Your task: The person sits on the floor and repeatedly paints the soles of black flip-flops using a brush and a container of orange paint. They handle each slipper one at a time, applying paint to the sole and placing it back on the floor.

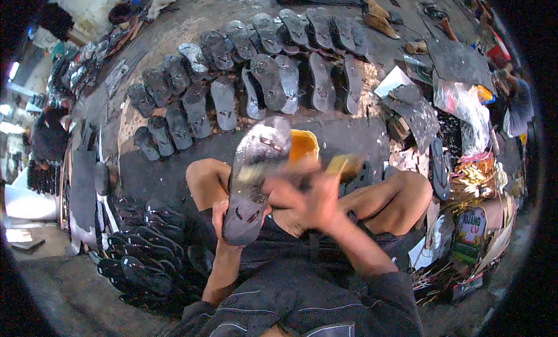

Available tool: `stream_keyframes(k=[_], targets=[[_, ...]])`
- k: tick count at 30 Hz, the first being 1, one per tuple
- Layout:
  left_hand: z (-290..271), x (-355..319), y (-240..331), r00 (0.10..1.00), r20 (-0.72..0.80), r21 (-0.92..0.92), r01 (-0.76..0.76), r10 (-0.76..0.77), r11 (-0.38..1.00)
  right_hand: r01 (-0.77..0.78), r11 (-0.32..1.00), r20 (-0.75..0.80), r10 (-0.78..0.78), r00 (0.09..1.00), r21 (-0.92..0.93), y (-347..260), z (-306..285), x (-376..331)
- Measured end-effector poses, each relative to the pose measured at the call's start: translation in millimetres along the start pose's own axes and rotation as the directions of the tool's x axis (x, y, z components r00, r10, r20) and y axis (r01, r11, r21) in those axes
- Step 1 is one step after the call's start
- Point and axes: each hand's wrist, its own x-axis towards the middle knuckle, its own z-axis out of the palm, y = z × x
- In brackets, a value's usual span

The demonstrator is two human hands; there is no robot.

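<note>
My left hand is closed around the edges of a black sandal sole, held up in front of me with its underside toward me. The far half of the sole has a wet, whitish shine, and the near half looks matt with a short slot in it. My right hand is smeared by motion and grips a brush, whose pale yellowish end lies across the middle of the sole. Behind them stands an orange-yellow open container, partly hidden by the sole and hand. A blurred yellowish block shows beside my right hand.
Several dark soles lie in rows on the floor ahead. A pile of black sandals sits to my left. On the right are a clear plastic bag, a flip-flop, a green tin and scraps. My bent legs frame the work.
</note>
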Motion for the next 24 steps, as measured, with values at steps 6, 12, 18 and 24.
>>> stream_keyframes(k=[6, 12, 18, 24], targets=[[17, 7, 3, 0.947, 0.306, -0.047, 0.119, -0.099, 0.992, 0.111, 0.994, -0.163, -0.106, 0.981, 0.02, -7, -26, 33], [23, 8, -17, 0.998, -0.053, 0.14, 0.03, -0.023, 0.99, -0.08, 0.975, -0.33, 0.146, 0.933, 0.207, 28, -47, 67], [46, 67, -1, 0.983, 0.025, 0.714, -0.146, 0.184, 0.685, 0.208, 0.866, 0.289, -0.364, 0.886, 0.454, -14, 8, -36], [39, 76, -14, 0.999, 0.032, -0.07, -0.012, 0.014, 0.997, -0.279, 0.958, 0.218, 0.259, 0.941, 0.065, -33, -4, -17]])
